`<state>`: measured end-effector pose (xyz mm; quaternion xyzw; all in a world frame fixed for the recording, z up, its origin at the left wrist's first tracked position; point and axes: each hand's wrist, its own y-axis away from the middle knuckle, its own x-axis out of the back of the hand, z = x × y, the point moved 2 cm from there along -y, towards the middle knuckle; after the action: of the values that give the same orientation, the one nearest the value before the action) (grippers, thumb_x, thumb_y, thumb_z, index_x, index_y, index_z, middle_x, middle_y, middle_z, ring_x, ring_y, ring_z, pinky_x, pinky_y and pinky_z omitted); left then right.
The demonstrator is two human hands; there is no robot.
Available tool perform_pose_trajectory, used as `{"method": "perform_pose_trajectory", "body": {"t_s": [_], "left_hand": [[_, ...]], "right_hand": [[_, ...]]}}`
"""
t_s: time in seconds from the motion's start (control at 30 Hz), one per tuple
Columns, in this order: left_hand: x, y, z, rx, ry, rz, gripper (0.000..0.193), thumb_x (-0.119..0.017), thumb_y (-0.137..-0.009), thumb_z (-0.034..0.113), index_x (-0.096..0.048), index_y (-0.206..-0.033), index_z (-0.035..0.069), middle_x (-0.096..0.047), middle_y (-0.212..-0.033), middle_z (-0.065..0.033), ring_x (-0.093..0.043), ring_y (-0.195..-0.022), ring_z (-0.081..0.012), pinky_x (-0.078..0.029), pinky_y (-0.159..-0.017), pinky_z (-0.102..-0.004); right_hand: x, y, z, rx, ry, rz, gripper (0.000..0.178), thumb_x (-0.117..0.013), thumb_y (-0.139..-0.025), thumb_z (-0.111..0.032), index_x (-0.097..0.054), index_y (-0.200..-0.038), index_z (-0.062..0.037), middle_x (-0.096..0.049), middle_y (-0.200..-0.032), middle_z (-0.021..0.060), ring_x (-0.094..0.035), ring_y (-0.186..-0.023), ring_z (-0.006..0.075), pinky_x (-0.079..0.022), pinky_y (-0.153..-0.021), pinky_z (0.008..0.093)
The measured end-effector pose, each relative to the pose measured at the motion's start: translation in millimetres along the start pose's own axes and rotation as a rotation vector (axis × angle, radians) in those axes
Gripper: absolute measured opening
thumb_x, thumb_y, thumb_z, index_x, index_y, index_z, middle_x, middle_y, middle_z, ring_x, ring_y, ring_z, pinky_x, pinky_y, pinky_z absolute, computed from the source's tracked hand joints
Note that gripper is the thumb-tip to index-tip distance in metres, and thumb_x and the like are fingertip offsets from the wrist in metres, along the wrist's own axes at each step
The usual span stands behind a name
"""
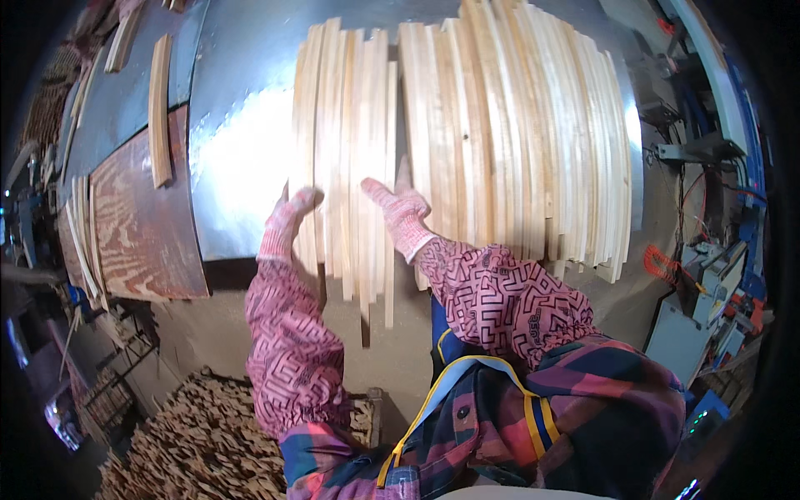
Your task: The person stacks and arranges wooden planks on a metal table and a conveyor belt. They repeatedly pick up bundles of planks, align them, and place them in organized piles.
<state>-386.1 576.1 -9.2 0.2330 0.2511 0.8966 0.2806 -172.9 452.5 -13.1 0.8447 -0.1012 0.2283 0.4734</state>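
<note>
Both my hands wear pinkish-white knit gloves, with pink patterned sleeve covers above them. A smaller row of pale wooden strips (342,125) lies side by side on a shiny metal table (242,50), and my hands are at its two sides. My left hand (289,212) rests at the left edge, its thumb apart and its fingers pointing along the outermost strip. My right hand (400,208) has its thumb over the strips and its fingers stretched into the narrow gap on the right. Beyond that gap lies a wider row of strips (517,133). Neither hand is wrapped round a strip.
Left of the metal sheet is a worn reddish-brown board (142,217), with a loose strip (159,108) across its upper edge. A heap of short wood pieces (200,442) lies low on the left. Equipment and an orange object (661,263) stand to the right.
</note>
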Motion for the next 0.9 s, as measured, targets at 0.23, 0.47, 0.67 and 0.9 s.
{"method": "perform_pose_trajectory", "body": {"t_s": [0.23,0.47,0.67,0.9], "left_hand": [[-24.8,134.9,89.8,0.158,0.445,0.005,0.072,-0.068,-0.082,0.026,-0.044,-0.142,-0.005,-0.064,-0.118,-0.0157,-0.062,-0.106,-0.0257,-0.05,-0.094,-0.0368],[-105.4,193.1,188.8,-0.114,0.445,0.256,0.047,-0.066,-0.085,0.029,-0.057,-0.121,0.001,-0.059,-0.091,-0.0002,-0.056,-0.077,-0.0113,-0.049,-0.07,-0.0276],[-134.7,184.5,239.7,-0.242,0.259,0.182,0.053,-0.068,-0.083,0.027,-0.052,-0.126,-0.001,-0.057,-0.089,0.0002,-0.056,-0.077,-0.0108,-0.049,-0.07,-0.0257],[-239.8,177.9,245.5,-0.172,0.498,-0.248,0.09,-0.069,-0.087,0.013,-0.011,-0.155,0.009,-0.062,-0.117,-0.0136,-0.064,-0.096,-0.016,-0.054,-0.069,-0.0249]], "right_hand": [[72.5,80.9,-9.3,0.019,-0.349,-0.31,0.131,-0.084,-0.067,-0.057,-0.005,-0.16,-0.0106,-0.051,-0.142,0.0259,-0.059,-0.111,0.0274,-0.047,-0.091,0.0357],[198.4,131.0,0.8,0.403,-0.561,-0.312,0.129,-0.09,-0.067,-0.041,-0.009,-0.157,0.0005,-0.041,-0.151,0.0264,-0.037,-0.143,0.0318,-0.028,-0.117,0.0326],[275.9,154.2,24.3,0.66,-0.726,-0.154,0.114,-0.089,-0.071,-0.035,-0.022,-0.154,0.0038,-0.057,-0.137,0.0214,-0.055,-0.127,0.0274,-0.041,-0.108,0.0337],[334.8,171.3,105.1,0.613,-1.262,-0.56,0.065,-0.077,-0.08,-0.013,-0.049,-0.136,0.0053,-0.065,-0.124,0.0182,-0.064,-0.115,0.0282,-0.055,-0.094,0.0418]]}}
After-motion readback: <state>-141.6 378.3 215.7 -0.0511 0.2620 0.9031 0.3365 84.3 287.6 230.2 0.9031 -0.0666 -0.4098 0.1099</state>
